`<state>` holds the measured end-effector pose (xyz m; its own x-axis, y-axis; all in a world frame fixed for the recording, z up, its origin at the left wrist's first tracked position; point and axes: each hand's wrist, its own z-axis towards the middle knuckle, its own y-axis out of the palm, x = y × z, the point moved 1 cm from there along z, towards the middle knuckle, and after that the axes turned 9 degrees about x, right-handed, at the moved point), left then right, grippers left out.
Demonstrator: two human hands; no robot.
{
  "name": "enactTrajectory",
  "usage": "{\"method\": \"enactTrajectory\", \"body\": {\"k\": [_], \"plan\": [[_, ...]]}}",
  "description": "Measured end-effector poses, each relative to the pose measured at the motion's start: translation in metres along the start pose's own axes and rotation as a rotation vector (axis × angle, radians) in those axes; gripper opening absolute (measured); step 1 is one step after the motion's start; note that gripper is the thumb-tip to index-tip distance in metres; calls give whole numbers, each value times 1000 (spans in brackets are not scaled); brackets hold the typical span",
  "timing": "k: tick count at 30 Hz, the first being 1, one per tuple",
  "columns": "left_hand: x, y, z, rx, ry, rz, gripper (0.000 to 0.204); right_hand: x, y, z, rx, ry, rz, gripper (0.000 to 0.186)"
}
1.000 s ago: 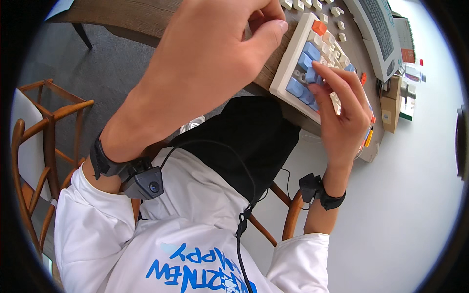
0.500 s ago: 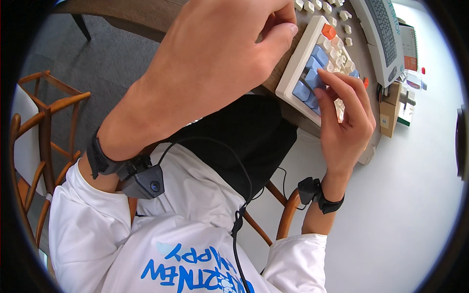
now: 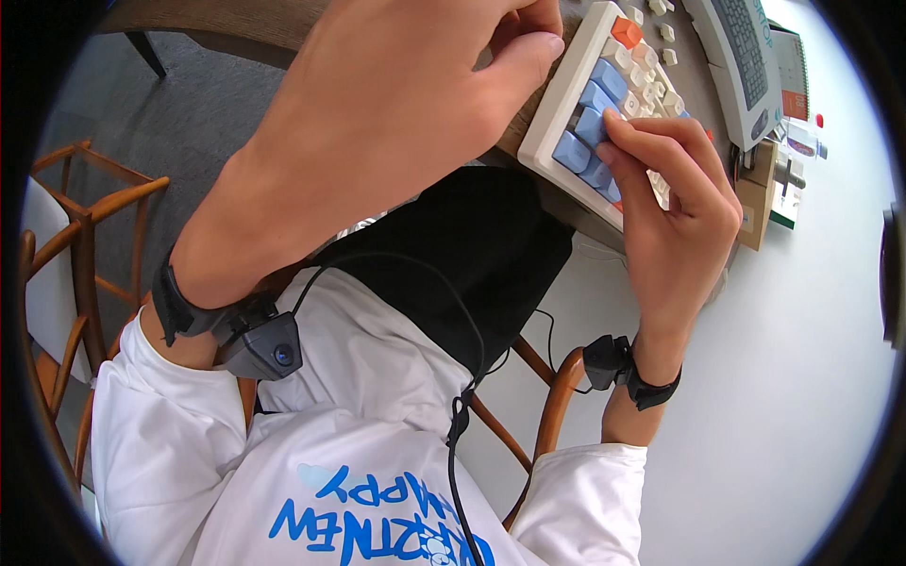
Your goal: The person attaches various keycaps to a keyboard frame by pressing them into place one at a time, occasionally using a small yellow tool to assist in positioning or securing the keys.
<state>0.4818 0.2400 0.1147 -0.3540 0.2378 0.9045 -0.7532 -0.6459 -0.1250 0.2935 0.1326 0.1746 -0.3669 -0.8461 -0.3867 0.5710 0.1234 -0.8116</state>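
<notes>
A cream keyboard (image 3: 546,128) with blue, white and orange keycaps lies near the table edge at upper right. My right hand (image 3: 679,212) is on it, thumb and forefinger closed on a blue keycap (image 3: 591,126) among the others. My left hand (image 3: 425,99) hangs just left of the keyboard, fingers curled and closed; whatever they hold, if anything, is hidden behind the hand.
Loose white keycaps (image 3: 668,33) lie beyond the keyboard. A boxed keyboard with mouse (image 3: 746,66), a brown cardboard box (image 3: 755,193) and a bottle (image 3: 804,141) are at the right. A wooden chair (image 3: 99,209) stands at left. A dark table edge (image 3: 208,28) runs along the top.
The view has shifted slightly. My right hand has shifted right and bent over more, with its fingertips still at the blue keycaps. My left hand stays curled beside the keyboard.
</notes>
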Motion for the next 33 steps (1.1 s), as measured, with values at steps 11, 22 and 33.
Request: {"method": "enactTrajectory", "body": {"k": [11,22,33], "plan": [[8,-1,-1,0,-1,1,8,1,-3,4,-104,48,43,13],[18,3,-4,10,118,78,8,-6,-3,5,-75,-127,-169,8],[41,13,-2,-80,-37,308,5,0,2,5,-77,-220,-130,7]]}}
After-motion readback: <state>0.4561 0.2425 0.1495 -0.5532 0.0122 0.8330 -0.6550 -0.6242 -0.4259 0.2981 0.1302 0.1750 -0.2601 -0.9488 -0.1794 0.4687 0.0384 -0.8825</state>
